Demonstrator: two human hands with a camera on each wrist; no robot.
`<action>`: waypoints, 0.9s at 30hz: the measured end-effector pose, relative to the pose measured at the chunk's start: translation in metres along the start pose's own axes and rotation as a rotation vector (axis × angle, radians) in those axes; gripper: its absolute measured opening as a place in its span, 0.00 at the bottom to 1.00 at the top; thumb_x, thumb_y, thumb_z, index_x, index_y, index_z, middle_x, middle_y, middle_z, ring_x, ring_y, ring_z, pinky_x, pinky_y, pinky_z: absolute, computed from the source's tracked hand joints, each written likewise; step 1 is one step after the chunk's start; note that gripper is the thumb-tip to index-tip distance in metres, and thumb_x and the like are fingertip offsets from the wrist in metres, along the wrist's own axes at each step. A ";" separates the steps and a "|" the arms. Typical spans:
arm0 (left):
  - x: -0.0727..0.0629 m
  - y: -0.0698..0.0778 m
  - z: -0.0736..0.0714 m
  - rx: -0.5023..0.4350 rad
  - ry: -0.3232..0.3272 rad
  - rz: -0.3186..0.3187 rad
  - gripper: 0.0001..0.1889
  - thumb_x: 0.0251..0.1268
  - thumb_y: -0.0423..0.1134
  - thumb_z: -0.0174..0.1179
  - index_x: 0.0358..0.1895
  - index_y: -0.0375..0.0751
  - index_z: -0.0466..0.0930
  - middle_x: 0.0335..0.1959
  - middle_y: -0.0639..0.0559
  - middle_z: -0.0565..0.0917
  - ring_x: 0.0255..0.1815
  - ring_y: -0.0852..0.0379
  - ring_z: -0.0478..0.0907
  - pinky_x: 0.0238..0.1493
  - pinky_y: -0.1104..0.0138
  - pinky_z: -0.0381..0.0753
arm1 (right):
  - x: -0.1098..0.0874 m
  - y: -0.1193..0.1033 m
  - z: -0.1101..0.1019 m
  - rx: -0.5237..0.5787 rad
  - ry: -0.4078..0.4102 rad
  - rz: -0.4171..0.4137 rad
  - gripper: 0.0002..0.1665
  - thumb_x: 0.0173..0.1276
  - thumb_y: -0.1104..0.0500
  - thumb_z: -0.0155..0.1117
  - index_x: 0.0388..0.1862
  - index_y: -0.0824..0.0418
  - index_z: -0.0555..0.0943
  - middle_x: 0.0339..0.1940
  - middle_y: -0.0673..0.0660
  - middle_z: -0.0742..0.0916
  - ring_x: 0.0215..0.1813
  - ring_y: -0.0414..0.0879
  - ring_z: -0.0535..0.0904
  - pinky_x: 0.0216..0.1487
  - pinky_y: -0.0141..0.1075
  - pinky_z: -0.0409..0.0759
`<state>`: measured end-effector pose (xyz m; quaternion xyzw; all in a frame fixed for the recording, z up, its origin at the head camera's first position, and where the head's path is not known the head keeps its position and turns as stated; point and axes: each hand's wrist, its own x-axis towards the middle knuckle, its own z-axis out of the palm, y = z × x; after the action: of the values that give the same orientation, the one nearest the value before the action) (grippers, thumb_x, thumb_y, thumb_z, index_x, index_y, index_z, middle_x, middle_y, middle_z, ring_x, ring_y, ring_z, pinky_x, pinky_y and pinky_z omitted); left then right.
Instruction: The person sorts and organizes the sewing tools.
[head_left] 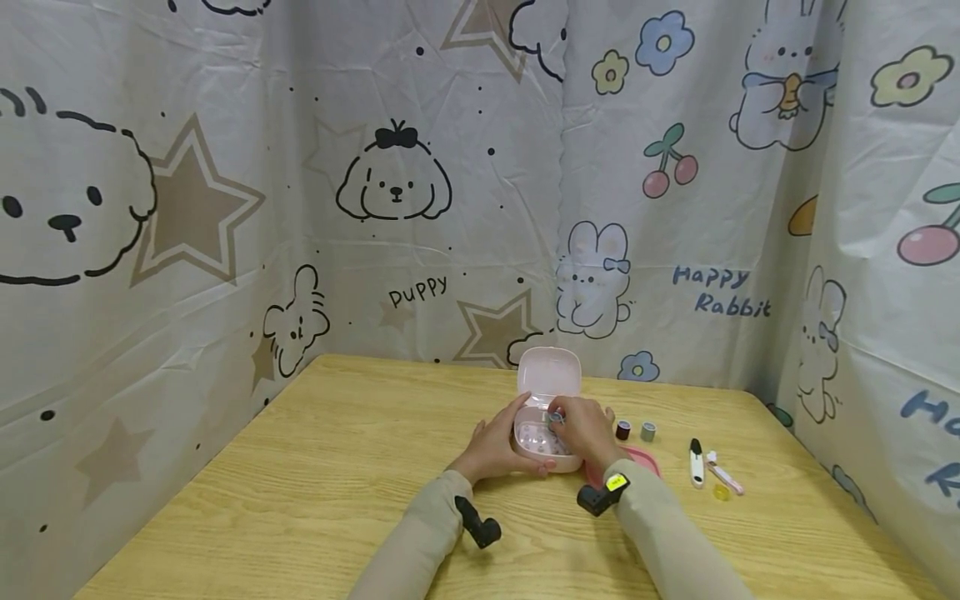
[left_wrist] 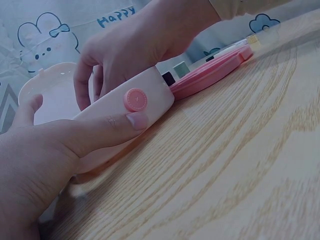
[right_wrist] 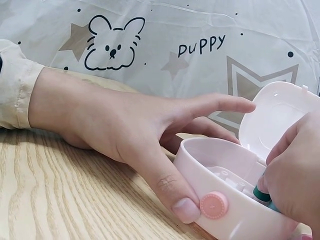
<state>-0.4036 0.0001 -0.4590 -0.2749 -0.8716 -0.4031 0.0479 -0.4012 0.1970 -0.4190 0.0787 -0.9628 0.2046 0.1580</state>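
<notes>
A pale pink sewing box (right_wrist: 240, 215) stands on the table with its lid (head_left: 549, 371) raised and a round pink button (right_wrist: 214, 205) on its front. My left hand (head_left: 492, 446) grips the box from the left, thumb against the front wall beside the button, fingers around the far side. Inside the box, small upright pegs (right_wrist: 232, 178) show. My right hand (head_left: 588, 427) reaches in from the right and pinches a green thread spool (right_wrist: 260, 192) low in the box. The right fingertips are partly hidden by the box wall in the left wrist view.
Right of the box stand a dark red spool (head_left: 623, 430) and a grey-green spool (head_left: 648, 432). A pink tray-like piece (head_left: 643, 457) lies partly under my right wrist. Farther right lie a black-and-white tool (head_left: 697, 463), a thin pink-and-white tool (head_left: 725, 475) and a small yellow item (head_left: 722, 492).
</notes>
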 end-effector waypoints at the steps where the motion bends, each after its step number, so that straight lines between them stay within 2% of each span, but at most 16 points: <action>1: 0.000 0.000 0.000 -0.001 -0.001 0.000 0.67 0.41 0.65 0.82 0.85 0.61 0.48 0.80 0.52 0.62 0.78 0.47 0.61 0.74 0.34 0.42 | 0.000 0.000 0.000 0.002 -0.003 0.003 0.08 0.68 0.60 0.75 0.45 0.54 0.89 0.44 0.56 0.90 0.51 0.59 0.82 0.64 0.75 0.56; 18: 0.000 0.002 -0.001 0.010 -0.011 -0.004 0.67 0.42 0.65 0.82 0.85 0.60 0.48 0.80 0.52 0.62 0.78 0.48 0.61 0.75 0.35 0.42 | 0.001 0.000 -0.002 -0.021 0.007 -0.008 0.09 0.67 0.61 0.75 0.45 0.53 0.90 0.45 0.55 0.90 0.53 0.60 0.81 0.64 0.75 0.55; 27: 0.000 0.003 0.000 0.019 -0.009 0.000 0.67 0.41 0.65 0.82 0.85 0.61 0.48 0.81 0.52 0.62 0.78 0.48 0.61 0.74 0.35 0.43 | 0.000 0.000 -0.003 -0.016 0.010 -0.030 0.08 0.67 0.61 0.76 0.45 0.54 0.89 0.44 0.55 0.90 0.51 0.60 0.82 0.61 0.72 0.60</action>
<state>-0.4019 0.0015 -0.4567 -0.2763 -0.8755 -0.3938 0.0466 -0.4002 0.1980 -0.4161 0.0908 -0.9623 0.1951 0.1664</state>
